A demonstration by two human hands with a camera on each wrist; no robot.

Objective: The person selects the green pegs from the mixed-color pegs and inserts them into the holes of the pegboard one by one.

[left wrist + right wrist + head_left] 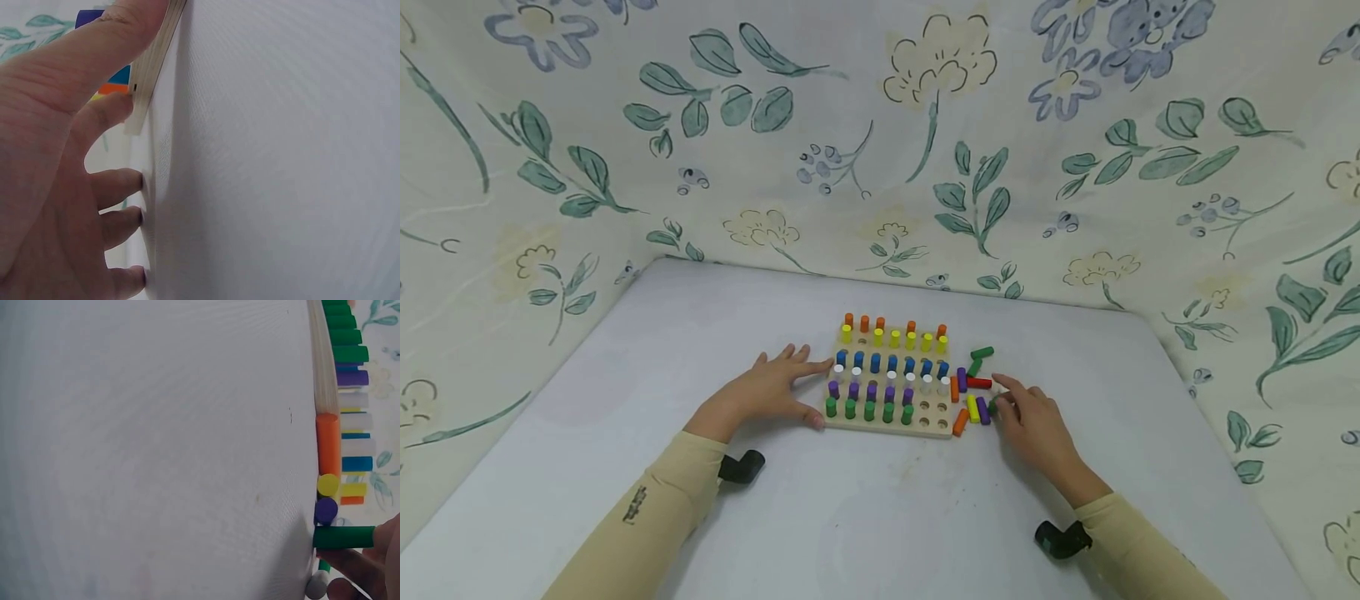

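Observation:
A wooden pegboard (891, 427) lies on the white table, with rows of orange, yellow, blue, white, purple and green pegs standing in it. Along its left side rests my left hand (771, 387), fingers spread, thumb and index finger touching the board's edge (150, 69). My right hand (1037, 429) is at the loose pegs right of the board. Between its thumb and fingers it pinches a green peg (344, 537), which stands upright with its lower end at the tabletop. A purple peg (983, 411) and a yellow peg (973, 409) lie just beside it.
More loose pegs lie by the board's right edge: a red peg (979, 383), an orange peg (960, 422), a green peg (982, 352) and others. Some holes (942, 407) at the front right hold no peg. A floral cloth (880, 167) hangs behind the table.

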